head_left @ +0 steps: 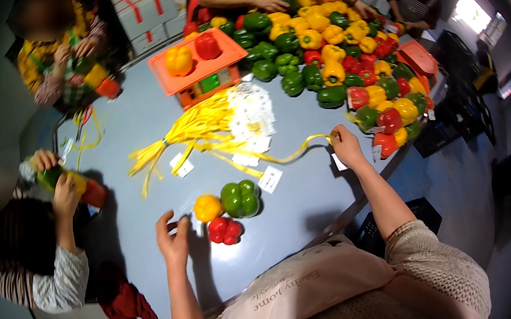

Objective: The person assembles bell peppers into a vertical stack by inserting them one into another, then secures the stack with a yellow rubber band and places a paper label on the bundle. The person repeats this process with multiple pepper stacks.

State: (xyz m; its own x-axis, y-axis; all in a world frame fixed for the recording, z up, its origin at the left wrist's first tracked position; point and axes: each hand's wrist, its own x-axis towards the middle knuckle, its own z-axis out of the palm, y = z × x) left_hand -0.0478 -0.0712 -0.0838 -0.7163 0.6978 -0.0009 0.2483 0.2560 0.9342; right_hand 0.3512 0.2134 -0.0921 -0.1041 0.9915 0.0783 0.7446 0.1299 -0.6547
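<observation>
My left hand (175,239) is held over the table with fingers apart and nothing in them. Beside it, a yellow bell pepper (208,208), a green bell pepper (239,199) and a red bell pepper (225,231) sit touching in a cluster. Farther right, the fingers of my right hand (346,146) pinch one end of a yellow strap (299,151). A white tag (339,161) hangs just below that hand. The strap trails left toward a tied bundle of yellow straps (204,118) with many white tags (252,120).
An orange scale (168,80) carries a yellow and a red pepper. Loose peppers (317,38) heap at the far right, above several packed pepper sets (389,118). Co-workers' hands (55,179) hold a pepper set at left; another person's hand (271,1) reaches over the heap.
</observation>
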